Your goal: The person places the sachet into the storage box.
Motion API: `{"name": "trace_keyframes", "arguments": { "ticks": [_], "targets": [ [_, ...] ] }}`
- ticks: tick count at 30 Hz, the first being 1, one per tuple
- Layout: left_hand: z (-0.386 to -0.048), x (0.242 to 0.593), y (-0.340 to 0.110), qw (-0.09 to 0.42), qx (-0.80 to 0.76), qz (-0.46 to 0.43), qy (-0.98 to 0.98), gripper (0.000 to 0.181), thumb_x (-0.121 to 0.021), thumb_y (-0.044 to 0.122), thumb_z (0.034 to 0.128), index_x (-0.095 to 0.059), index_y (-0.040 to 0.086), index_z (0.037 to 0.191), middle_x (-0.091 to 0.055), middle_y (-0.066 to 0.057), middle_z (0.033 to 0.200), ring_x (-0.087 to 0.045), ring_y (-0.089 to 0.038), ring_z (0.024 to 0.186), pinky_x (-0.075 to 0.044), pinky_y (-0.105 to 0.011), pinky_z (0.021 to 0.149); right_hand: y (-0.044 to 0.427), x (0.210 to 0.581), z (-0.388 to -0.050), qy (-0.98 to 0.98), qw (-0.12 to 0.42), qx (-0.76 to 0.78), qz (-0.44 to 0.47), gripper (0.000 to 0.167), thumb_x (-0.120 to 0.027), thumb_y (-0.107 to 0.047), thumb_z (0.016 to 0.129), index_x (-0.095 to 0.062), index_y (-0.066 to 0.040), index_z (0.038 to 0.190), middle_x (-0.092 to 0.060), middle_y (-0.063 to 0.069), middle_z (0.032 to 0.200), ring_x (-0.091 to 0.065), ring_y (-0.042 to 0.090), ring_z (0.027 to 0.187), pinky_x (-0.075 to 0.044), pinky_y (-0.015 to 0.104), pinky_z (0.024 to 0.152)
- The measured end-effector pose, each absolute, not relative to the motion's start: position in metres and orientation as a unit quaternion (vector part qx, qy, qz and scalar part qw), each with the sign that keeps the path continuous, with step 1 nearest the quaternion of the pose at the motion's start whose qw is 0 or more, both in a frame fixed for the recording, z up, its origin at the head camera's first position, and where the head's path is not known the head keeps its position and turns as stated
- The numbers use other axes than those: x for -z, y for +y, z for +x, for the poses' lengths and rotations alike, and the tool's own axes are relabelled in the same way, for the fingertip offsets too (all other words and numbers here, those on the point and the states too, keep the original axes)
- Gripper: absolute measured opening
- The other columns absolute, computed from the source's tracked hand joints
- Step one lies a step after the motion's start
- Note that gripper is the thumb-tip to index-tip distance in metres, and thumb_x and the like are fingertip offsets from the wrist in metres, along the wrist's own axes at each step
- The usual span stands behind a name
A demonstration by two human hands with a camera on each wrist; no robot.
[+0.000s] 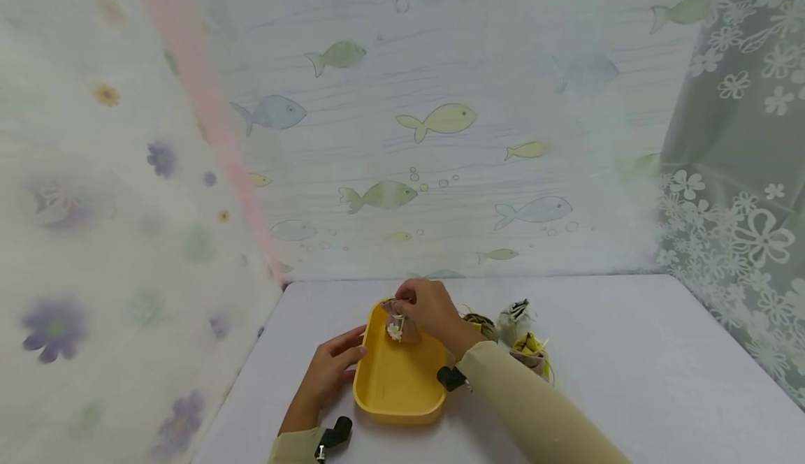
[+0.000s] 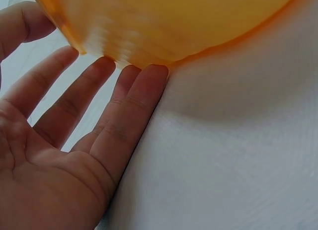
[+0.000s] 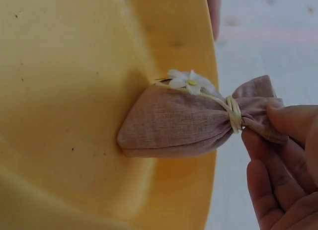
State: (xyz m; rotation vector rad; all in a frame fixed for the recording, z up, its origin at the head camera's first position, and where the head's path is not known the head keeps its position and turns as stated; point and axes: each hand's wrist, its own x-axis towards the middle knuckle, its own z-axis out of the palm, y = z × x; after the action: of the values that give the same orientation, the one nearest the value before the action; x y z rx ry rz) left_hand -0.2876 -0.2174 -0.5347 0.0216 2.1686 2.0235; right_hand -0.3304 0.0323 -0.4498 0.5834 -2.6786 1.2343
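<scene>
Far L, I've got a white curtain (image 1: 56,240) w/ purple floral print. Next, on the white tabletop (image 1: 629,352), the L hand (image 1: 330,370): fingers extended, slightly spread, tips on the outer side of a yellow, round-cornered plastic tray (image 1: 396,380), grasping nothing. At the tray's far end, a mauve cloth pouch (image 3: 174,120), tied w/ pale cord and bearing a white flower, hangs from or leans in the R hand (image 1: 430,310), thumb and fingers pinching its gathered neck; I can't be sure its base rests on the tray. Further R, approx. three small bundles (image 1: 531,356), clustered, partly hidden by the beige R sleeve (image 1: 534,408).
</scene>
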Motion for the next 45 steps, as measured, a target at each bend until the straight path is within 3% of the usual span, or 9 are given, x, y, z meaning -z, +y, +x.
{"name": "trace_keyframes", "arguments": {
  "ticks": [9,21,29,45],
  "targets": [
    [-0.287,0.533,-0.217,0.086,-0.681,0.003,0.728,0.055,-0.076,0.026,0.0936,-0.061,0.021,0.146,-0.058,-0.014,0.15,-0.065,-0.028,0.126,-0.062,-0.041,0.093,0.029,0.446,-0.329,-0.905,0.058,-0.378,0.184,0.015,-0.075,-0.032,0.096,-0.074,-0.021,0.106,-0.073,-0.01,0.099,-0.069,0.009,0.089,-0.062,0.029,0.082],
    [-0.286,0.531,-0.216,0.091,-0.679,-0.007,0.729,0.057,-0.076,0.028,0.0938,-0.059,0.021,0.148,-0.057,-0.014,0.151,-0.065,-0.027,0.127,-0.062,-0.041,0.093,0.037,0.444,-0.321,-0.908,0.062,-0.375,0.177,0.031,-0.077,-0.039,0.093,-0.071,-0.019,0.117,-0.074,-0.004,0.111,-0.071,0.014,0.095,-0.062,0.033,0.081],
    [-0.287,0.531,-0.216,0.092,-0.678,-0.006,0.729,0.057,-0.076,0.026,0.0939,-0.059,0.021,0.148,-0.057,-0.015,0.151,-0.065,-0.027,0.126,-0.062,-0.041,0.093,0.046,0.436,-0.31,-0.907,0.092,-0.367,0.187,0.029,-0.077,-0.032,0.094,-0.071,-0.015,0.117,-0.075,0.001,0.115,-0.074,0.018,0.099,-0.064,0.033,0.084],
    [-0.288,0.533,-0.215,0.094,-0.679,-0.004,0.728,0.058,-0.077,0.029,0.0927,-0.059,0.022,0.148,-0.057,-0.013,0.151,-0.065,-0.026,0.125,-0.062,-0.041,0.093,0.086,0.436,-0.278,-0.889,0.189,-0.348,0.229,0.024,-0.083,-0.029,0.088,-0.076,-0.016,0.107,-0.076,-0.005,0.103,-0.072,0.015,0.091,-0.061,0.031,0.079]
  ]
}}
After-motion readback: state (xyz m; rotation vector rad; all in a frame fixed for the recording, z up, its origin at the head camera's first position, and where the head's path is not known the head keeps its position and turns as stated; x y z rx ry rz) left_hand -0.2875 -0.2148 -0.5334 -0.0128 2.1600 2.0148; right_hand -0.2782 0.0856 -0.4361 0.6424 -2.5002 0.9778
